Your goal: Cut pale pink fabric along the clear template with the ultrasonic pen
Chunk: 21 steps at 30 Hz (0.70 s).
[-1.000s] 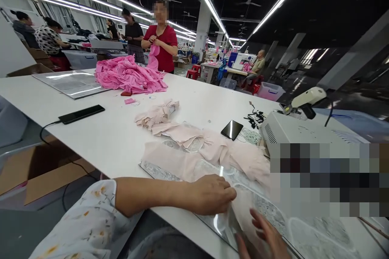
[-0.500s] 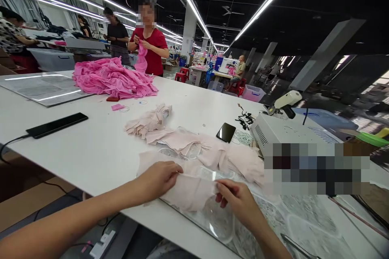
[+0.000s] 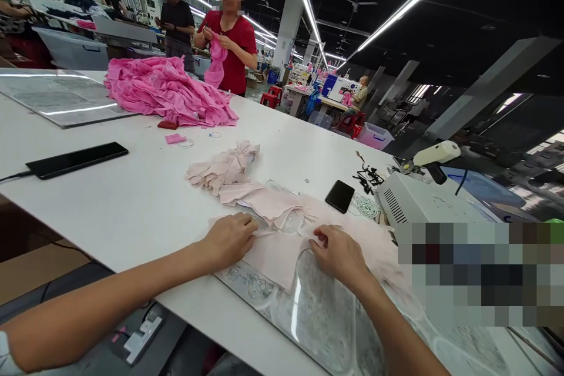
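A pale pink fabric piece (image 3: 274,257) lies between my two hands, over a clear patterned sheet (image 3: 324,299) at the table's near edge. My left hand (image 3: 232,239) pinches its upper left corner with closed fingers. At the upper right corner, the fingers of my right hand (image 3: 338,251) are curled together on the cloth. More pale pink pieces (image 3: 268,202) overlap in a row just beyond my hands. That row ends in a gathered bunch (image 3: 224,169) on the left and runs behind my right hand toward the grey machine.
A heap of bright pink fabric (image 3: 167,91) sits across the table, where a person in red (image 3: 235,47) handles a pink piece. A black phone (image 3: 340,195), pale green cord (image 3: 365,207) and a grey machine (image 3: 423,200) stand right. A cabled black device (image 3: 77,160) lies left.
Both hands have moved forward, away from the near edge, bringing the pale pink piece up against the row of others. More of the clear sheet is now uncovered in front. The view has shifted slightly.
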Each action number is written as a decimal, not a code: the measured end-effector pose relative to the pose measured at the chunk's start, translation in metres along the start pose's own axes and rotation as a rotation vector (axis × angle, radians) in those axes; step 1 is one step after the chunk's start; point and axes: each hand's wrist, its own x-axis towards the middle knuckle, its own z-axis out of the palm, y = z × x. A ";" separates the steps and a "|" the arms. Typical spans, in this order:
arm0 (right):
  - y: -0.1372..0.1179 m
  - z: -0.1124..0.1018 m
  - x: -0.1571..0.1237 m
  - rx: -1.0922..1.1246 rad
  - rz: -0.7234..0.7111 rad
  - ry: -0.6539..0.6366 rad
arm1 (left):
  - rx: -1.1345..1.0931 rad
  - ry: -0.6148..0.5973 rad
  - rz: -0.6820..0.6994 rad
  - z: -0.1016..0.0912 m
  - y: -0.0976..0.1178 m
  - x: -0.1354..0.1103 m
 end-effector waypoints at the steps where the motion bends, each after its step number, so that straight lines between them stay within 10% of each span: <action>1: -0.002 -0.002 -0.001 -0.007 -0.030 0.014 | -0.010 0.004 0.003 -0.001 -0.002 -0.001; 14: -0.022 0.004 0.012 0.059 -0.315 -0.216 | -0.151 -0.046 0.023 -0.001 -0.005 0.005; 21: -0.025 -0.014 0.005 0.293 -0.284 -0.257 | -0.360 -0.122 0.019 -0.036 -0.024 0.002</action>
